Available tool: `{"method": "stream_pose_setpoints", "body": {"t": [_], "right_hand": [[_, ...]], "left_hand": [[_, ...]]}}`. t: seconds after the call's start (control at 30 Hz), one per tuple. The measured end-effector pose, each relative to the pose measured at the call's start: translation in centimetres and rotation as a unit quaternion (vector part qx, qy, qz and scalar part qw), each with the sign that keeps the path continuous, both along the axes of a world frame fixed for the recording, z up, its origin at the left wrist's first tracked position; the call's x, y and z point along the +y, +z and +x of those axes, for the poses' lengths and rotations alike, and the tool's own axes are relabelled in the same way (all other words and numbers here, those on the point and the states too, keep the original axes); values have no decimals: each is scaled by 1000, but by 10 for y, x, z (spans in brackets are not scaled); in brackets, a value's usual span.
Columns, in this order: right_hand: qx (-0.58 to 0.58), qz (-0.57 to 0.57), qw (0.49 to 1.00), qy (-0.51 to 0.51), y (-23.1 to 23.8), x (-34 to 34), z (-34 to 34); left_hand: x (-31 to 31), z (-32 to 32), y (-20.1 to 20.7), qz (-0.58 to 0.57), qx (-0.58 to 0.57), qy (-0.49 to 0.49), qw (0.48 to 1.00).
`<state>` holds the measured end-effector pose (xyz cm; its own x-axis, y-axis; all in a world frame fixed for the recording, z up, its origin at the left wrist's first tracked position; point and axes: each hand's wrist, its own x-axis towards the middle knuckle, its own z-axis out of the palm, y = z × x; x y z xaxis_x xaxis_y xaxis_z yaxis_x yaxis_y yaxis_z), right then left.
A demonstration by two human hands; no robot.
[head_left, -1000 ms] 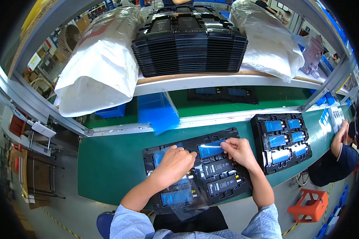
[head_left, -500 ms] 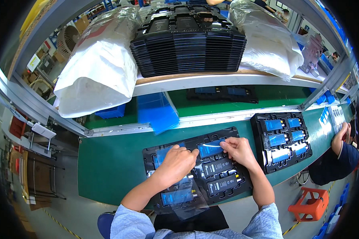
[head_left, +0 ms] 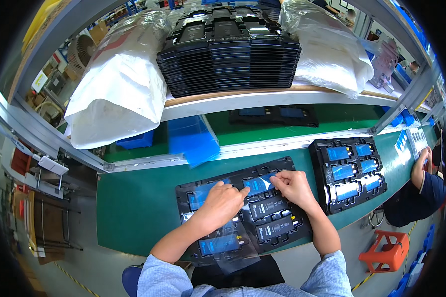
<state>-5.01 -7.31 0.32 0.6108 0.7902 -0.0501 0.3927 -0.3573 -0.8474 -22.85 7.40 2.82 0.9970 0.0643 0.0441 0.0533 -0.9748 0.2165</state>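
Note:
A black moulded tray lies on the bench before me, holding flat phone-type batteries. At its upper right, a battery under blue film has its right end pinched by my right hand; the film there is lifted and catches light. My left hand rests over the tray's left half, one finger touching that battery's left end and the other fingers curled; what they hold, if anything, is hidden. Below sit two dark batteries without blue film. A clear plastic sheet overlies the left column, where a blue-covered battery shows through.
Right of my tray stands another black tray of blue-covered batteries. Blue sheets lie behind, below a shelf bearing stacked black trays and white bags. A co-worker's arm is at far right, near an orange stool.
My right hand has shifted slightly left, and the film's right corner is now folded up further. My left hand stays at the battery's left end.

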Motion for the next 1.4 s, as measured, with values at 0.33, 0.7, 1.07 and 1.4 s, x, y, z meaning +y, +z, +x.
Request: {"method": "stream_pose_setpoints", "body": {"t": [0.33,0.7,1.07,1.4], "right_hand": [[-60,10,998,-5,-5,1,-1],[-164,102,981,31,5,1,-11],[216,105,970,37,-11,-7,13],[202,17,979,31,5,-7,8]], "left_hand": [[-1,0,-4,10,-8,3,1000],[0,1,-2,1,4,25,1000],[1,-5,10,-21,39,31,999],[1,-9,17,-3,53,53,997]]}}
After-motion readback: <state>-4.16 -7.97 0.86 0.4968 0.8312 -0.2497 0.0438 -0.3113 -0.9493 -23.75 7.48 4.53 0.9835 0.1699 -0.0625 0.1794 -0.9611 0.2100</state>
